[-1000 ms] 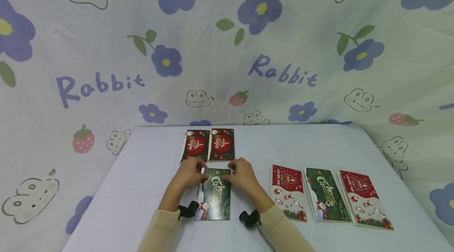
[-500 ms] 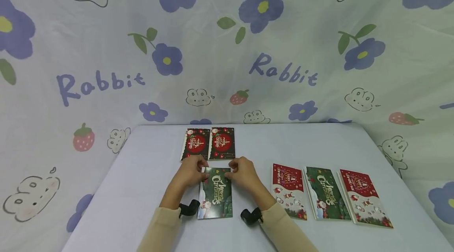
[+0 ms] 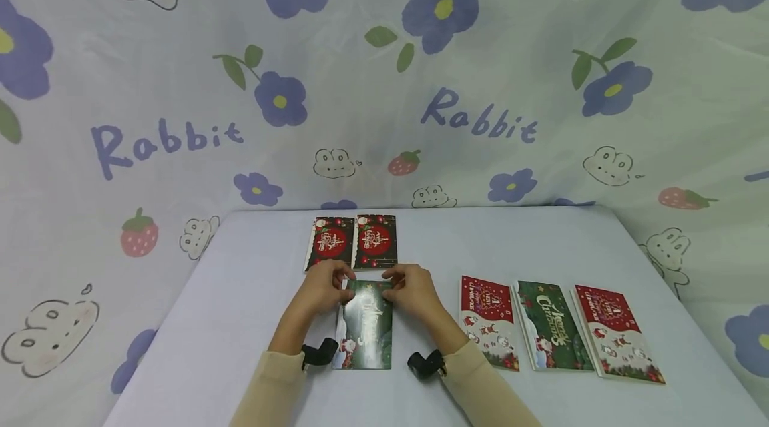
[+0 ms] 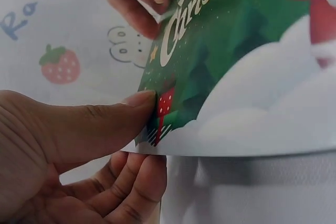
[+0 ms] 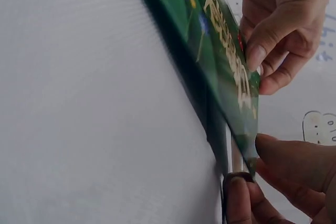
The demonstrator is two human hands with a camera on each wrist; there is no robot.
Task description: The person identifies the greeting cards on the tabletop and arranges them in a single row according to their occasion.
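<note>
A green Christmas card [image 3: 363, 340] with gold lettering stands before me at the middle of the table's near part. My left hand [image 3: 323, 290] pinches its upper left corner, thumb on the printed face and fingers behind, as the left wrist view shows. At the upper right corner my right hand [image 3: 414, 291] pinches it between thumb and fingers. In the right wrist view the green card [image 5: 210, 51] slants away from the white table, and a dark gap shows under its edge. Glare covers much of the lettering in the head view.
Two dark cards with red circles, a left one [image 3: 330, 242] and a right one [image 3: 376, 241], lie just beyond my hands. To the right lie a red-and-white stack [image 3: 489, 323], a green stack [image 3: 555, 327] and another red-and-white stack [image 3: 619, 333]. A patterned curtain [image 3: 360, 93] hangs behind.
The green card shifted slightly right, then a little back left, and its face now catches more glare. Both hands keep their pinch at its top corners. The other cards stay put.
</note>
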